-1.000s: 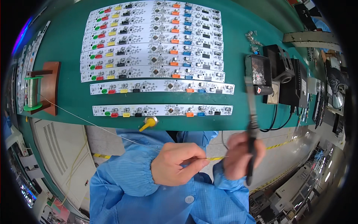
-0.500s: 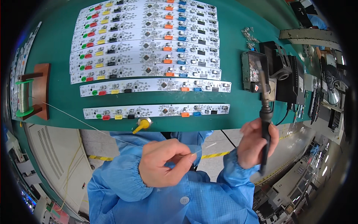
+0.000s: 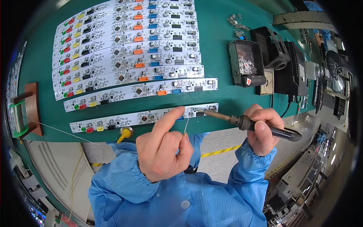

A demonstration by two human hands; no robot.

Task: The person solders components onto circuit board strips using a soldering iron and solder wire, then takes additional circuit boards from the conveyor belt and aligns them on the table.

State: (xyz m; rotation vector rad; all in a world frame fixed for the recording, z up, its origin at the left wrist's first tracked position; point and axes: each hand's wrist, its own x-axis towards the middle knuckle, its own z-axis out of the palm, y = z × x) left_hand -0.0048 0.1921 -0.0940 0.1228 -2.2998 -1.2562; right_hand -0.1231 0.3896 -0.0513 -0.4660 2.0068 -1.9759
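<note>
A long white circuit board (image 3: pixel 128 120) lies along the near edge of the green table. My left hand (image 3: pixel 160 153) pinches a thin solder wire (image 3: pixel 186 125), whose short end sticks up toward the board's right part. The index finger of that hand stretches onto the board, hiding some of its connectors. In my right hand (image 3: pixel 264 130) is a soldering iron (image 3: pixel 219 115) with a black handle, held pointing left. Its tip is at the small parts near the board's right end; whether it touches them I cannot tell. The wire trails back to a green-flanged spool (image 3: pixel 18 119) at the left.
Beyond lies a single similar board (image 3: pixel 124 93), then overlapping rows of boards (image 3: pixel 98 41). A yellow-handled round piece (image 3: pixel 125 133) sits at the front edge. At right stand a dark metal tray (image 3: pixel 245 62) with scraps, an iron stand (image 3: pixel 278 56) and a black box (image 3: pixel 295 72).
My right hand has swung the soldering iron from upright down to the board's right end. My left hand has moved forward, its index finger now on the board. The view has shifted and tilted slightly.
</note>
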